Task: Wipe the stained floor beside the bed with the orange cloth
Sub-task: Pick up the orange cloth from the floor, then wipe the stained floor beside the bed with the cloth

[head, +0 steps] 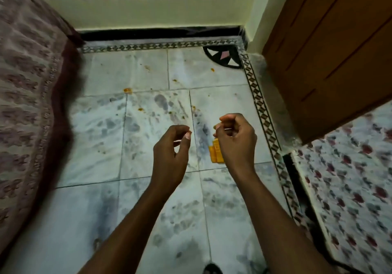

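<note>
A folded orange cloth (216, 152) hangs from my right hand (235, 140), which is closed around its top edge at mid-frame right; most of the cloth is hidden behind that hand. My left hand (171, 152) hovers just to its left, fingers curled and apart, holding nothing. Below both hands lies the pale marble floor (148, 137), smeared with grey marks and dotted with small orange-brown stains (128, 90). The bed (27, 104), under a patterned purple cover, runs along the left edge.
A brown wooden door (331, 46) stands open at the upper right. A patterned tiled wall (347, 184) borders the floor at the right, another at the back. A black patterned border strip (261, 104) edges the floor.
</note>
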A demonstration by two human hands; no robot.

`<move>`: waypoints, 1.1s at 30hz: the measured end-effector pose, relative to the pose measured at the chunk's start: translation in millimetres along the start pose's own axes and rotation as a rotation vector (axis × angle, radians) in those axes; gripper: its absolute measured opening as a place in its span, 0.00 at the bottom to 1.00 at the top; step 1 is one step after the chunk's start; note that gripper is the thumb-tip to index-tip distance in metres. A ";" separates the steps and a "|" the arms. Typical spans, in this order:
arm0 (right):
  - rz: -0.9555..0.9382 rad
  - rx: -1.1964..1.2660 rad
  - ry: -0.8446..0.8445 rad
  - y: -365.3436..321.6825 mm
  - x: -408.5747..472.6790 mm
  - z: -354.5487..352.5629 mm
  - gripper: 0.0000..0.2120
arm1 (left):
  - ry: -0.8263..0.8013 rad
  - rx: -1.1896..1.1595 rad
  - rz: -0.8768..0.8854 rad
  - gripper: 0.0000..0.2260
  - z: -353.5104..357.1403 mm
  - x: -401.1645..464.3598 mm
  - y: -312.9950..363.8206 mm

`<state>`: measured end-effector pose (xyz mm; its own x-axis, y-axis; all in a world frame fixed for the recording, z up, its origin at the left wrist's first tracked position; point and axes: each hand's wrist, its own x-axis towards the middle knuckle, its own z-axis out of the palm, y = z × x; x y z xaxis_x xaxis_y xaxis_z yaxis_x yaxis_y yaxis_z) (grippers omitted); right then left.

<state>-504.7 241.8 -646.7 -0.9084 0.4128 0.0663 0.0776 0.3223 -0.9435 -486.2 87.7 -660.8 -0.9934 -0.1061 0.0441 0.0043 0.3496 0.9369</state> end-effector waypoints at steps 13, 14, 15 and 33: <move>0.091 -0.228 -0.130 400.7 50.3 133.5 0.10 | -0.106 0.176 -0.156 0.20 131.3 40.3 -421.4; 0.077 -0.278 -0.137 425.2 57.9 141.5 0.12 | -0.149 0.216 -0.132 0.22 138.1 45.3 -442.5; 0.071 -0.351 -0.147 448.1 65.1 150.0 0.15 | -0.182 0.277 -0.093 0.25 143.8 51.0 -465.1; 0.074 -1.059 0.064 570.2 84.6 196.6 0.27 | -0.184 0.840 0.287 0.26 148.5 42.3 -588.8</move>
<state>-618.1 293.0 -1242.9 -0.8657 0.4961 0.0661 0.4780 0.8588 -0.1843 -547.8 15.6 -1262.1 -0.9699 0.2154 0.1134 0.2414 0.9112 0.3338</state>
